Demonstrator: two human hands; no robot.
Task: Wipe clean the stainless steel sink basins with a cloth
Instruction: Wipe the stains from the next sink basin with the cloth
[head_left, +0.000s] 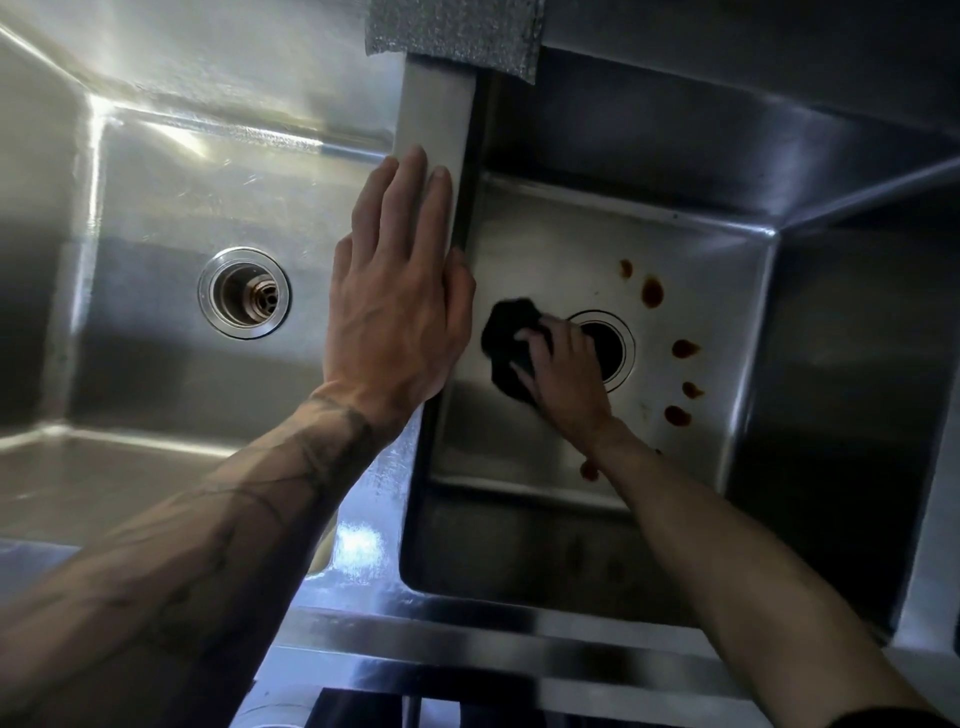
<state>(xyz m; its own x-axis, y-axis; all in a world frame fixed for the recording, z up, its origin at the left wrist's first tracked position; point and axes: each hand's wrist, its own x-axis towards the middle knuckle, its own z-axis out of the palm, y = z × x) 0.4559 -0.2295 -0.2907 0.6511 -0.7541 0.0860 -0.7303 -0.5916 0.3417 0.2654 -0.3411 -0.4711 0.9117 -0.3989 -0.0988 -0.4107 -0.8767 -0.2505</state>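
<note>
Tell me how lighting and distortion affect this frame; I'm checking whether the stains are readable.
Head view: glare streaks the left basin; head view: the right basin is dimmer, its right wall in shadow, yet the brown spots stay readable; head view: the wide-angle lens bows the sink edges, and the right hand gripping the dark cloth looks slightly soft.

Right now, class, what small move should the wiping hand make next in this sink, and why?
Probably sweep the dark cloth rightward past the drain. The right hand holds it on the right basin floor left of the drain, while reddish-brown spots sit unwiped in an arc on the drain's right. The left hand rests flat on the divider.
</note>
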